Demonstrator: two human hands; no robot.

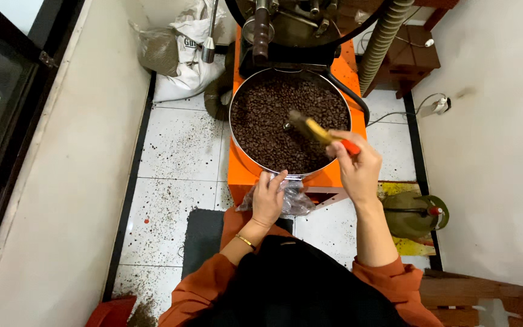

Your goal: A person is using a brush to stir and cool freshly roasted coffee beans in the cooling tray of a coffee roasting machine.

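Note:
A round metal tray (235, 140) on an orange machine (340, 72) is full of dark roasted coffee beans (273, 124). My right hand (356, 168) grips a brush (316, 129) with a yellowish body and an orange handle end, its blurred tip over the beans near the tray's middle. My left hand (267, 198) rests on the tray's near rim and holds a crumpled clear plastic bag (295, 201) against the machine's front. Orange sleeves and a dark apron fill the bottom of the view.
A white sack (186, 54) leans in the far corner. A ribbed hose (382, 39) rises at the back right. A green gas cylinder (413, 213) stands on the right. White floor tiles (180, 145) carry scattered specks; a dark mat (204, 233) lies by my feet. Walls close in both sides.

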